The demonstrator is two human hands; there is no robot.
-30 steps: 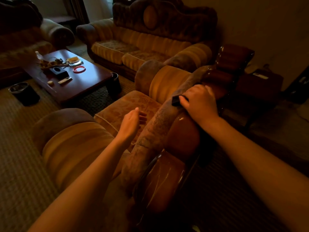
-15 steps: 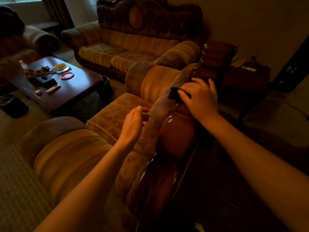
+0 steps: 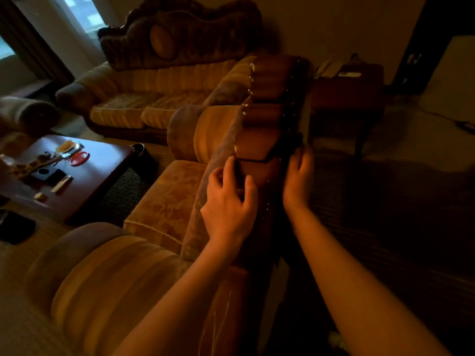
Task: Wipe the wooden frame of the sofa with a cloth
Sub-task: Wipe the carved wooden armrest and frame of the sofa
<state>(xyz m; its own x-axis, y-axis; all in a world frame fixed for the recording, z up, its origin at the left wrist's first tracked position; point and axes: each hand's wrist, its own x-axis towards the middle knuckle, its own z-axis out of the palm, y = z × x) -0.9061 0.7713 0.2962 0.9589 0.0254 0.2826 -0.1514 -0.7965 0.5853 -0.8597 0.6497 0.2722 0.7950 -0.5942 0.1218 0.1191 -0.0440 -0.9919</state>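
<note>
Hands grip dark cloth (image 3: 270, 152) draped over wooden frame (image 3: 259, 124): left hand (image 3: 228, 201) fingers pinching near edge, right hand (image 3: 298, 181) far edge.

wooden frame (image 3: 259, 145): glossy reddish-brown | cloth (image 3: 272, 152): dark | seat cushion (image 3: 169, 199): golden floral damask

Dim, amber-lit sitting room with upholstered furniture.

A long striped couch (image 3: 154, 98) with a dark carved crest stands at upper centre against a plain wall (image 3: 334, 24). At upper left, pale daylight comes through a window (image 3: 84, 16) beside a dark curtain (image 3: 33, 47). At middle left a reddish low tabletop (image 3: 102, 170) carries small clutter, with a dark bin (image 3: 144, 158) just beside its far corner. A dark side table (image 3: 347, 96) sits at upper right. Textured carpet (image 3: 385, 201) covers the floor.
</note>
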